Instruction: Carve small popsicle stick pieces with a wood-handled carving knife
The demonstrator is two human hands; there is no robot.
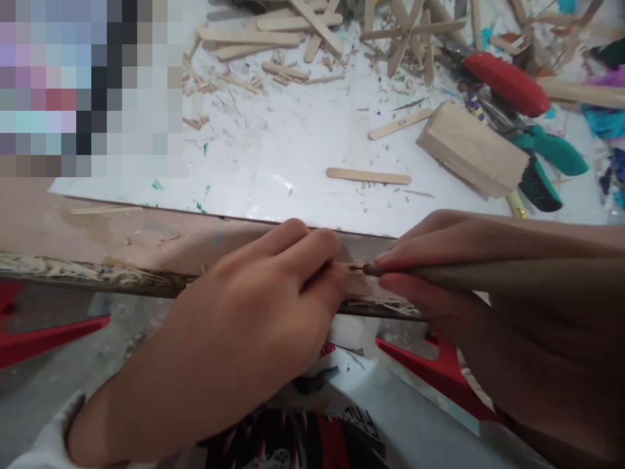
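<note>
Your two bare hands meet low in the middle of the view, over the near edge of a pinkish-tan worktable [97,231]. Your right hand [502,332] is closed around a thick, drab-brown tool handle [488,277], thumb and fingers pinching its narrow front end. The handle lies nearly level, its slim tip pointing left, just beside the fingertips of your left hand [263,299]. That hand is palm down with fingers curled; they cover whatever lies beneath, so you cannot tell whether they grip anything. Curled wood shavings [122,270] line the table's near edge.

Beyond your hands, a white sheet [254,150] covers the table. One craft stick [368,176] lies flat there; a second stick [400,124] meets a pale wooden block [473,150] to the right. Teal-handled pliers [559,153] sit beside the block, with a red-handled tool [508,85] farther back. Loose craft sticks [283,32] are heaped along the far side.
</note>
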